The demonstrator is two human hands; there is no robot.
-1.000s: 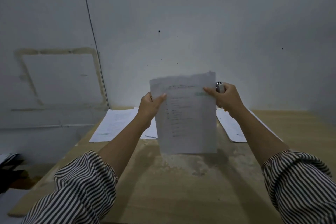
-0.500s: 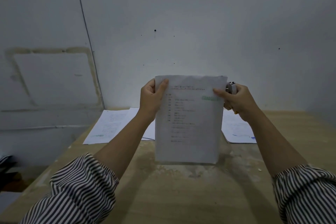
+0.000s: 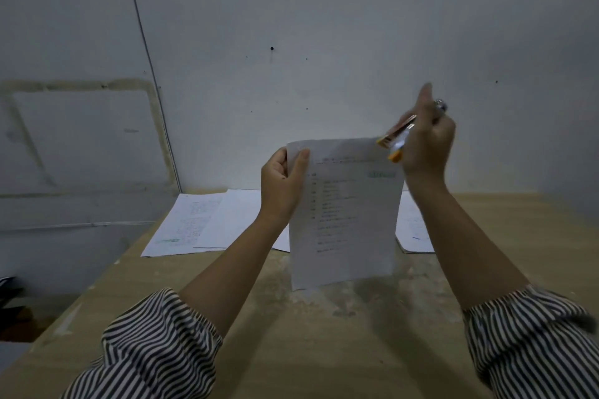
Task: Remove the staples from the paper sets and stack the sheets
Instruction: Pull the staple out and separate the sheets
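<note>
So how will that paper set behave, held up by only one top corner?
The paper set, which the left hand pinches by one corner, hangs almost flat, so it probably is light. It looks thin, so likely floppy and apt to swing or crease.

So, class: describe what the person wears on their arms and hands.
Both forearms are bare. Each arm has a loose sleeve with narrow black-and-white stripes, gathered and pushed up near the elbow: left sleeve, right sleeve. The left hand and right hand show no gloves.
</note>
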